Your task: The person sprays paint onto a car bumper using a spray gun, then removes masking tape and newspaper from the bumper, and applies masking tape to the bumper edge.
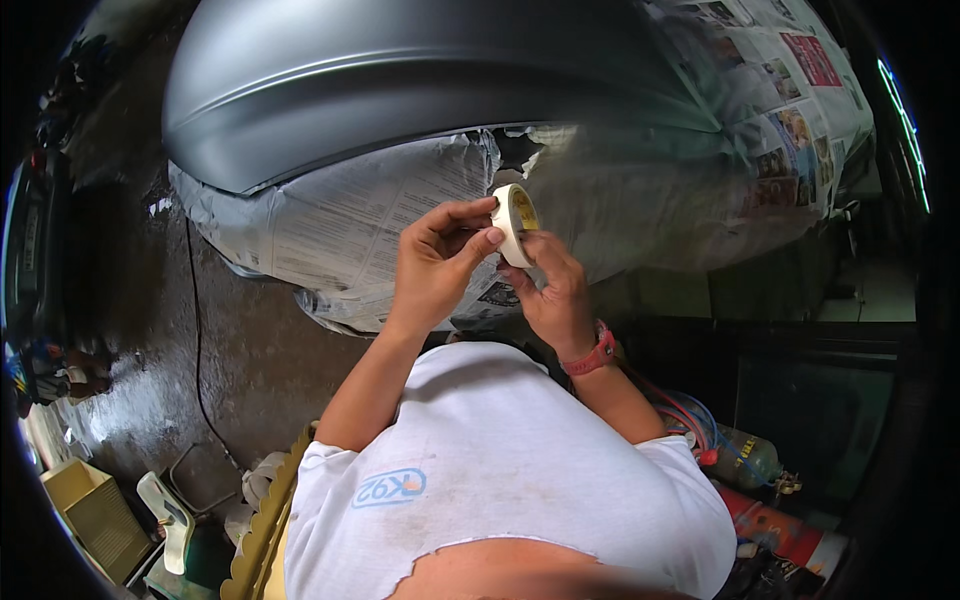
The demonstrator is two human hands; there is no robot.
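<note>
A roll of cream masking tape (507, 228) is held up in front of my chest, its yellowish core facing right. My left hand (432, 262) pinches the tape's outer face between thumb and fingertips. From the other side my right hand (556, 300) grips the roll, with fingers at its core; a red watch (592, 350) is on that wrist. Beyond both hands curves a smooth dark grey vehicle body panel (420, 90). Newspaper (350, 215) covers the area below the panel's edge, and a ragged dark gap (515, 150) shows in it just above the tape.
More newspaper (800, 130) wraps the vehicle at far right. A dark cable (197, 350) runs along the floor at left. Near lower left stands a yellow bin (105, 520). Lower right holds a gas cylinder (750, 452), red and blue hoses (700, 412) and a red cylindrical object (780, 525).
</note>
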